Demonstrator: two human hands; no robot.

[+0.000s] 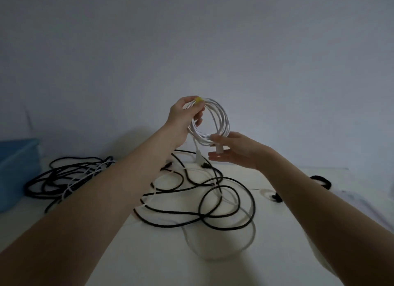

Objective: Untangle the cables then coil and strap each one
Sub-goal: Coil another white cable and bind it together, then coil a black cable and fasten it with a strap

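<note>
My left hand (185,117) grips a white coil (215,121) at its yellow strap (199,99); my right hand (232,150) pinches its plug (219,149). Below, black cables (198,192) tangle across the table (160,253), with a blue bin (17,168) at left.

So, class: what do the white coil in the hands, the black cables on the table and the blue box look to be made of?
White coil: smooth, faintly glossy plastic sheath, judging by the highlights on its loops.
Black cables: matte, slightly rough-edged, possibly braided fabric; the dim light leaves it open.
Blue box: probably moulded plastic, with an even colour and a soft sheen.
</note>
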